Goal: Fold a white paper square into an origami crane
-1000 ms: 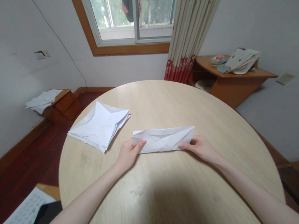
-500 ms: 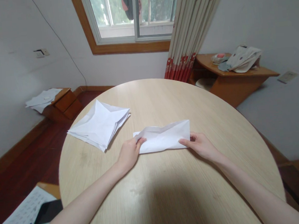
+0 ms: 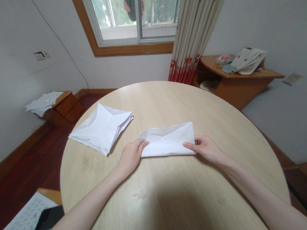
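Observation:
A folded white paper (image 3: pixel 167 142) lies near the middle of the round wooden table, its upper layer a little raised at the back. My left hand (image 3: pixel 131 155) grips its left end, thumb on top. At the right end my right hand (image 3: pixel 205 147) pinches the paper between thumb and fingers, some of which are hidden behind it. To the left rests a pile of folded white papers (image 3: pixel 102 128), touched by neither hand.
The round table (image 3: pixel 157 97) fills the middle of the view. At lower left are a black phone (image 3: pixel 48 218) and a printed sheet (image 3: pixel 16 219). A corner shelf (image 3: pixel 249 82) with a bag (image 3: pixel 248 60) stands at the right wall, beside a curtain (image 3: pixel 192 30).
The paper's front edge now looks straighter, and its left end lines up more evenly. Both hands keep their hold and have barely moved.

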A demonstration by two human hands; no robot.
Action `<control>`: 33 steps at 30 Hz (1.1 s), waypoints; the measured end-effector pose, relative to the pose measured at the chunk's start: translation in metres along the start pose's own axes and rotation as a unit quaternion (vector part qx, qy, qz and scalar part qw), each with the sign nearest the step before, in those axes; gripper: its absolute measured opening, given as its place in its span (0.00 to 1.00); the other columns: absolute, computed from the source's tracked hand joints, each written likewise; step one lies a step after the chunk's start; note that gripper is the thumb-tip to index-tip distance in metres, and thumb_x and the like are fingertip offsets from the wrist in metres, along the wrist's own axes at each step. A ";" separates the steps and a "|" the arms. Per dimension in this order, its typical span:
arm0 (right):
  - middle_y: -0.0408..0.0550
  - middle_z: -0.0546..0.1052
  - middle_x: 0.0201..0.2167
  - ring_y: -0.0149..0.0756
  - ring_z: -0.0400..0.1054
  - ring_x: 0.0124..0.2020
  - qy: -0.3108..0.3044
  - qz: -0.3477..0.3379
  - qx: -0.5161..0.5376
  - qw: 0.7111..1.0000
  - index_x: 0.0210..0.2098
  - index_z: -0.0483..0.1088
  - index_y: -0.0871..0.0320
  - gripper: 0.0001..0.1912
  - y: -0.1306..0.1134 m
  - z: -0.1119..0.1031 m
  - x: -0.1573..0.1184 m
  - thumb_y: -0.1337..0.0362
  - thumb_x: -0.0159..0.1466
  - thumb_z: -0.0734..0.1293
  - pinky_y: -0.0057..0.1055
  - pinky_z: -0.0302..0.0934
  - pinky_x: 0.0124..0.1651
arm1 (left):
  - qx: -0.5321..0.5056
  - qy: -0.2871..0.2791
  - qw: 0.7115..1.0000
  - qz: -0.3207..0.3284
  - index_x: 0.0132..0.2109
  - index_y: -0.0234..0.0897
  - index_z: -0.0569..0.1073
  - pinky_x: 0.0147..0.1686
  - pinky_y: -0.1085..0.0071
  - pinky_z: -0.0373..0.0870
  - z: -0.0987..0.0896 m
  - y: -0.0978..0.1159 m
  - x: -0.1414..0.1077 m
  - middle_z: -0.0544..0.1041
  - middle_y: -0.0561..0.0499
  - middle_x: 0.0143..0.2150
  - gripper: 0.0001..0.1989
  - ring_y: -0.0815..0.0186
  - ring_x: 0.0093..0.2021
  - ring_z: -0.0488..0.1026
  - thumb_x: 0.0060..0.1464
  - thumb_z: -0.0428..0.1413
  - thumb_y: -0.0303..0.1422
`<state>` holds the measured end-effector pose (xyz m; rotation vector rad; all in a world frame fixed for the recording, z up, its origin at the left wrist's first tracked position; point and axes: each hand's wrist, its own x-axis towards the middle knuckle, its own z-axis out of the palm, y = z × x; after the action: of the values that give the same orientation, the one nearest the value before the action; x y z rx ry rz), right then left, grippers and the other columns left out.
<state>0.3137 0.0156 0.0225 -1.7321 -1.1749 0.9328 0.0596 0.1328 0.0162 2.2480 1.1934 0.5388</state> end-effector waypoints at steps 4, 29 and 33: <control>0.54 0.79 0.30 0.41 0.71 0.30 -0.003 0.012 0.023 1.000 0.30 0.77 0.62 0.27 -0.002 -0.003 -0.001 0.42 0.48 0.71 0.32 0.61 0.29 | -0.043 0.007 0.999 0.003 0.26 0.36 0.74 0.26 0.71 0.57 -0.003 0.004 -0.001 0.73 0.51 0.20 0.19 0.63 0.24 0.70 0.59 0.50 0.42; 0.55 0.80 0.29 0.43 0.73 0.26 0.051 0.008 0.169 0.984 0.32 0.75 0.61 0.24 -0.038 0.002 -0.026 0.46 0.47 0.74 0.33 0.65 0.25 | -0.397 -0.019 0.916 -0.044 0.44 0.33 0.74 0.34 0.65 0.74 -0.035 0.034 -0.014 0.79 0.43 0.42 0.27 0.53 0.41 0.77 0.38 0.66 0.45; 0.53 0.79 0.25 0.40 0.72 0.23 0.028 0.013 0.129 0.991 0.27 0.76 0.61 0.22 -0.032 -0.002 -0.020 0.46 0.47 0.74 0.32 0.63 0.22 | -0.397 -0.035 0.916 -0.049 0.44 0.32 0.75 0.36 0.64 0.75 -0.033 0.029 -0.010 0.80 0.43 0.43 0.27 0.53 0.41 0.77 0.37 0.66 0.44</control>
<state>0.2990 0.0031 0.0546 -1.5569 -0.9518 0.9995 0.0539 0.1198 0.0593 1.4883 0.8289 0.7324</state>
